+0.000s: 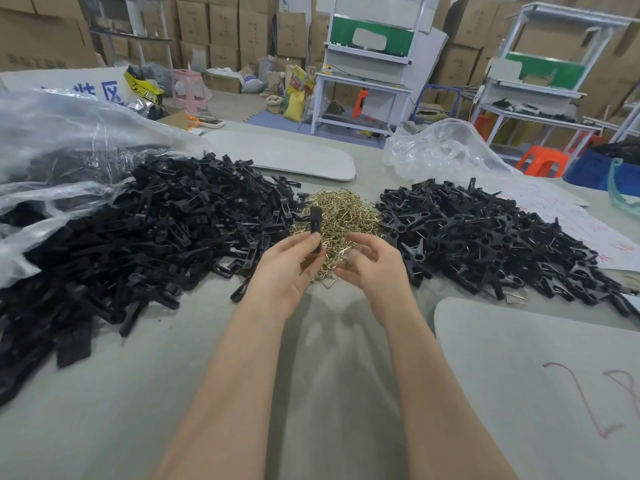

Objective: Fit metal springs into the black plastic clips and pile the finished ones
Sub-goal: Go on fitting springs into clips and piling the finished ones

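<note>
Spreading from the plastic bag (pixel 52 140) at my far left, a heap of bare black clips (pixel 156 230) covers the table (pixel 329 358). My left hand (pixel 287 268) pinches one clip (pixel 316 225) upright between thumb and fingers, over the brass spring pile (pixel 346 213). My right hand (pixel 377 265) curls at that pile's near edge; whether it holds a spring I cannot tell. Finished clips (pixel 485 237) lie heaped on the right.
</note>
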### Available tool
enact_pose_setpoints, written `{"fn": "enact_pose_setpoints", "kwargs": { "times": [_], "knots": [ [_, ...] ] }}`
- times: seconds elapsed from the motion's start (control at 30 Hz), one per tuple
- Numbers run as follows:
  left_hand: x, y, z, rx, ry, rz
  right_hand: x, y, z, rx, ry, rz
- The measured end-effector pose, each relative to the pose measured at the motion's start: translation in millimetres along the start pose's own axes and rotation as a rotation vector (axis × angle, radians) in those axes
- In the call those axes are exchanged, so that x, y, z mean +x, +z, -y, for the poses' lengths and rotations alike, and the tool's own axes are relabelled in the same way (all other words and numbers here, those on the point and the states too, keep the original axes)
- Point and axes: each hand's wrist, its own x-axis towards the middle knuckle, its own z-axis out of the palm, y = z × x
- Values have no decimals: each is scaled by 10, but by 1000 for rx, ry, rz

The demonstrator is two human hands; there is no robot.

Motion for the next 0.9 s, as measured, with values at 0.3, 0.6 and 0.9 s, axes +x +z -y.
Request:
{"fn": "enact_pose_setpoints", "kwargs": {
  "times": [0.3,0.6,0.9],
  "knots": [
    [-48,56,49,145,-24,111,-14,-8,-4,-139,-80,-36],
    [-29,61,75,113,-18,98,-39,20,23,-196,-117,18],
    [-11,56,48,44,-5,26,-20,9,-26,-253,-193,-121]
  ]
}}
